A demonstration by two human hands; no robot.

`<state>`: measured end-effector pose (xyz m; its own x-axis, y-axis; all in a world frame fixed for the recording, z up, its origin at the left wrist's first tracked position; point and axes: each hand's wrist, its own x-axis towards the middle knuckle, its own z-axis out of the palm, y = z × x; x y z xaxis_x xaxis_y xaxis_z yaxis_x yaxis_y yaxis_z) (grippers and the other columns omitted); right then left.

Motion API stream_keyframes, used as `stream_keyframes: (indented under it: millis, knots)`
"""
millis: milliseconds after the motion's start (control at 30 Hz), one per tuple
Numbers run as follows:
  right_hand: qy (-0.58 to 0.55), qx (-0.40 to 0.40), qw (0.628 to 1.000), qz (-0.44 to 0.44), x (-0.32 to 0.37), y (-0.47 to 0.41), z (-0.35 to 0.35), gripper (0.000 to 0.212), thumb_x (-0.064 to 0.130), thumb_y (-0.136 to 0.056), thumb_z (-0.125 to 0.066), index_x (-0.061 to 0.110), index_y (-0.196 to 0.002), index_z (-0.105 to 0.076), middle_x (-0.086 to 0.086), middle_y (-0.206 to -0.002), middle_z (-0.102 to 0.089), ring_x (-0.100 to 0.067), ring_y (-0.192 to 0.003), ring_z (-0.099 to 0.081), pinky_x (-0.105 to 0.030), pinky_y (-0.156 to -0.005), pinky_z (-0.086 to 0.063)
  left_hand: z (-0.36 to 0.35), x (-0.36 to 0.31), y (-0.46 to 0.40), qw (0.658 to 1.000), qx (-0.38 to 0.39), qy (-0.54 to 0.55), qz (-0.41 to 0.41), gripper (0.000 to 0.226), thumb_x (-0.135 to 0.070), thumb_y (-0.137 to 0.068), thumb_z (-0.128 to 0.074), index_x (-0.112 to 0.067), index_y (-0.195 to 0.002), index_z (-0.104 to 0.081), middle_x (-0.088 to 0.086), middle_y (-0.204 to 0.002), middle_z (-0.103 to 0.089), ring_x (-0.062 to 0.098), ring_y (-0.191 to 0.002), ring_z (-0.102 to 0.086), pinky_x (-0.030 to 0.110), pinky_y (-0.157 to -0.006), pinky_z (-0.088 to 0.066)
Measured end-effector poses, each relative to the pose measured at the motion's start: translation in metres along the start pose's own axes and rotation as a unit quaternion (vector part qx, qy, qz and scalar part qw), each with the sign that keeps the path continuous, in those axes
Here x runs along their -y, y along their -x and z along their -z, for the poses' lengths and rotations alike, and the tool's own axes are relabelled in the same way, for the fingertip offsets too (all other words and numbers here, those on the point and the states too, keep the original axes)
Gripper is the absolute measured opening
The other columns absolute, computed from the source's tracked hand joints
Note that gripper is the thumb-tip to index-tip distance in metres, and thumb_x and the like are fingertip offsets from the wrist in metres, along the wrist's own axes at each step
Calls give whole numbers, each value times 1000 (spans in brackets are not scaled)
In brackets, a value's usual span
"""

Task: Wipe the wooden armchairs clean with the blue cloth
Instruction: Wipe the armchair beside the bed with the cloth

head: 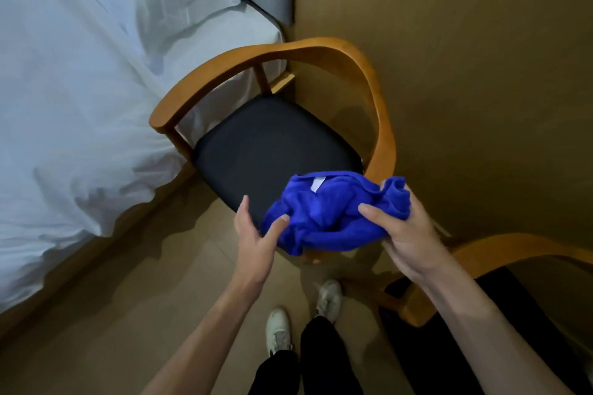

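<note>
A single wide-angle head view looks steeply down and forward from standing height, close over the wooden armchair (pixel 272 99), with the bed (pixel 64 106) at left and the floor below.

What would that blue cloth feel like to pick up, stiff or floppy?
Probably floppy: the blue cloth bunches in soft folds between the left hand and right hand. Likely light, since its edges droop loosely. Its plush look suggests good grip, not slipperiness.
</note>
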<state>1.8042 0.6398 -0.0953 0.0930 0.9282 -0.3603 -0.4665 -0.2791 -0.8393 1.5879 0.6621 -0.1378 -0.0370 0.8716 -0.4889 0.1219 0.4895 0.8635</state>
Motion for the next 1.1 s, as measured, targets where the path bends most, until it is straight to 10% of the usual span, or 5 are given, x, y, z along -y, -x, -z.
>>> stream_keyframes:
  millis: [300, 533, 700, 933, 1100]
  knots:
    - [-9, 92, 991, -93, 21, -58, 10, 46, 8, -75, -74, 8, -119, -60, -17, -117, -67, -34, -112, -64, -35, -88, -55, -26, -26, -51, 972, 220, -73, 40, 136, -48, -47, -89, -54, -146, 4, -15, -158, -12, 7, -144, -18, 38, -116, -24]
    - [41, 140, 985, -90, 66, -95, 29, 28, 4, -69, -59, 6, -96, -59, -14, -95, -62, -29, -92, -62, -37, -81, -54, -62, -82, -107, 880, 450, -154, -17, 88, -28, -65, -87, -45, -137, -40, -6, -134, -49, 13, -122, -52, 35, -99, -49]
    - [119, 50, 990, -63, 72, -115, 44, 23, 1, -66, -56, 20, -65, -44, -2, -68, -44, -18, -66, -46, -29, -59, -38, -69, -105, -142, 874, 403, -259, -77, 45, -40, -72, -80, -35, -113, -62, -17, -126, -45, 8, -118, -49, 32, -98, -47]
    - [306, -97, 947, -4, 51, -123, 63, 8, 13, -85, -72, 20, -88, -71, -5, -94, -73, -22, -93, -69, -46, -82, -56, -45, -119, -167, 851, 350, -294, -258, 21, -26, -86, -63, -11, -101, -63, -1, -101, -66, 13, -88, -65, 39, -77, -54]
    - [365, -166, 912, 89, 74, -127, 49, 25, 26, -71, -87, 27, -75, -62, 10, -78, -69, -3, -76, -65, -18, -58, -50, -44, -154, -187, 833, 276, -314, -362, 20, -25, -87, -56, -4, -85, -58, 7, -81, -63, 18, -72, -60, 41, -71, -50]
